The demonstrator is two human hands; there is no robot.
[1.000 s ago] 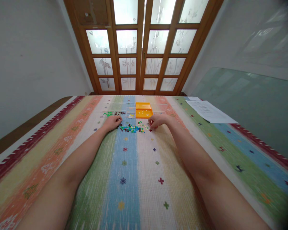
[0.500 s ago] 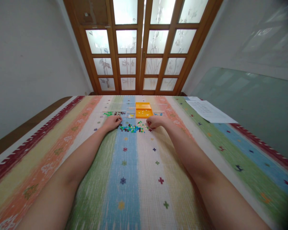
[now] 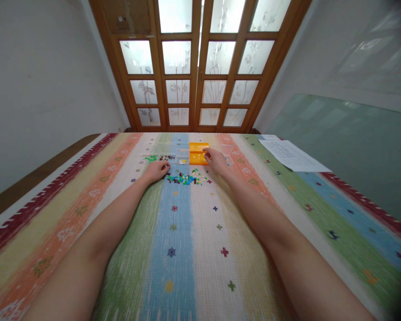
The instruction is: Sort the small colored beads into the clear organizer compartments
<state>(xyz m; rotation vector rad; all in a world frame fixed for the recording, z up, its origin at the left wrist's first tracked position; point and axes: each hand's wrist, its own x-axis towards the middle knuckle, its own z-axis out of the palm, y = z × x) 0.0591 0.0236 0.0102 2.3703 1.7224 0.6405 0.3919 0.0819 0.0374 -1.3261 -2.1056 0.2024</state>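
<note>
Right hand (image 3: 216,159) has moved to the orange box (image 3: 195,152).

Arrangement on the cloth (image 3: 173,276): loose pieces (image 3: 183,179) lie near the middle, the left hand (image 3: 157,169) just beside their left end. Behind them is a box (image 3: 197,153) with pieces inside, a row of containers (image 3: 177,163), also holding pieces, to its left. The right hand (image 3: 215,159) overlaps the box's right side in view; farther right lies paper (image 3: 292,156). Behind the table: doors (image 3: 196,78)
</note>
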